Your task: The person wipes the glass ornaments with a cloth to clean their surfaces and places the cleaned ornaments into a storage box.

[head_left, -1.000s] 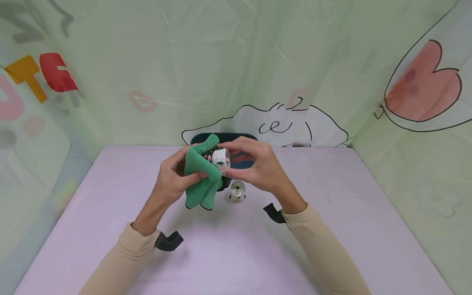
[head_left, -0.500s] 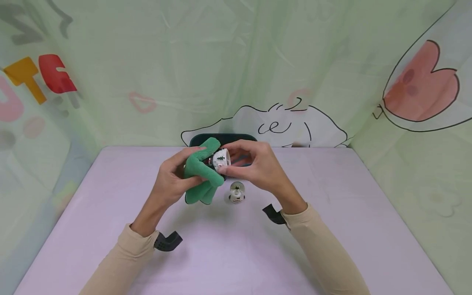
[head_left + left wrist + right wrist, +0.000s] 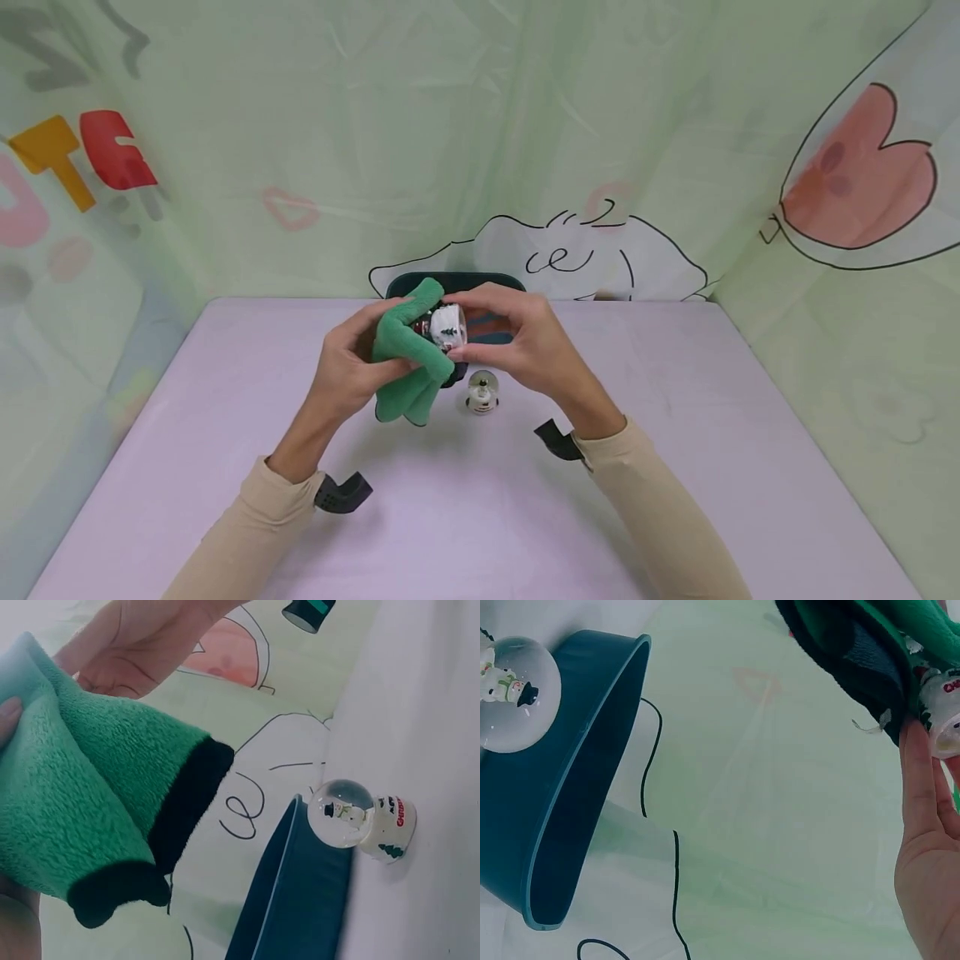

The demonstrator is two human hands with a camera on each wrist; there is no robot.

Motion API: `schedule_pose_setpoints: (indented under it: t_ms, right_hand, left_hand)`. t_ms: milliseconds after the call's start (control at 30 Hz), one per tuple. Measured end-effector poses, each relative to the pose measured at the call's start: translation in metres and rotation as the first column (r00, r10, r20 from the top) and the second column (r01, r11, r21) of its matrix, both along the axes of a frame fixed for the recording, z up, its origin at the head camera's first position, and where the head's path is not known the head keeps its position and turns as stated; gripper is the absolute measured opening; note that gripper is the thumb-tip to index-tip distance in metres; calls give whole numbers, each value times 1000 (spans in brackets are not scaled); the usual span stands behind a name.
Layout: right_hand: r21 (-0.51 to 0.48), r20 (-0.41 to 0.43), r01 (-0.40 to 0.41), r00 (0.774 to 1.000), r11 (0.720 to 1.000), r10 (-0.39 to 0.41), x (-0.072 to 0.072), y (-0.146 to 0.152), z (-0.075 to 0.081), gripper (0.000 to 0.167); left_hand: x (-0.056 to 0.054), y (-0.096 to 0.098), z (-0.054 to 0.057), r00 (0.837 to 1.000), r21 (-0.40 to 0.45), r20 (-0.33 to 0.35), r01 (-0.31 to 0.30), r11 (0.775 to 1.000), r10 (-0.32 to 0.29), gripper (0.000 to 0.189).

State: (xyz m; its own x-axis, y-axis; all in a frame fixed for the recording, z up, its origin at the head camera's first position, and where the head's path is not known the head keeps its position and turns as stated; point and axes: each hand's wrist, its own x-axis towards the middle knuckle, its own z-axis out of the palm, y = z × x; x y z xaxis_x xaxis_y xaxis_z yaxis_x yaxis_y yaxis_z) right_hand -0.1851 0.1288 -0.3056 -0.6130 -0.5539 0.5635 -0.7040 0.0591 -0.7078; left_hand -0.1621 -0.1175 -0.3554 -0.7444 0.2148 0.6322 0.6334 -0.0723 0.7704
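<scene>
In the head view my left hand [image 3: 341, 362] grips a green fluffy cloth [image 3: 408, 342] with a dark edging. The cloth wraps round one end of a small snow globe [image 3: 447, 326], whose dome is mostly hidden. My right hand [image 3: 521, 329] pinches the globe's white base between thumb and fingers; a small green tree shows on it. The right wrist view also catches part of that base [image 3: 946, 712], with red lettering, beside the cloth. A second snow globe [image 3: 482, 392], with a snowman inside, stands upright on the table just below the hands.
A dark teal bin [image 3: 405, 279] stands at the table's back edge, behind the hands and partly covered by them. The lilac-white table [image 3: 450, 517] meets printed pale green curtains [image 3: 360, 167] at the back and sides.
The held globe has turned a little in the right hand, so the tree on its base shows differently. The cloth's hanging end rose slightly and dropped again. The standing globe has stayed put.
</scene>
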Motion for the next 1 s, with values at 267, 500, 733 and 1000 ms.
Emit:
schedule_pose_setpoints:
  t_ms: [267, 500, 733, 1000]
  right_hand:
    - [-37, -108, -34, 994, 999, 30, -3, -3, -4, 55]
    - [-47, -244, -31, 970, 998, 18, -7, -6, -6, 53]
    - [-29, -368, -5, 930, 1000, -6, -9, -6, -6, 48]
    - [7, -462, -11, 887, 1000, 13, -12, -4, -5, 38]
  left_hand:
    - [-1, 0, -1, 999, 39, 36, -3, 999, 1, 58]
    - [-1, -1, 0, 997, 45, 74, -27, 999, 23, 56]
    - [-2, 1, 3, 995, 48, 100, -28, 998, 23, 56]
    - [-1, 3, 3, 983, 48, 184, -31, 998, 21, 56]
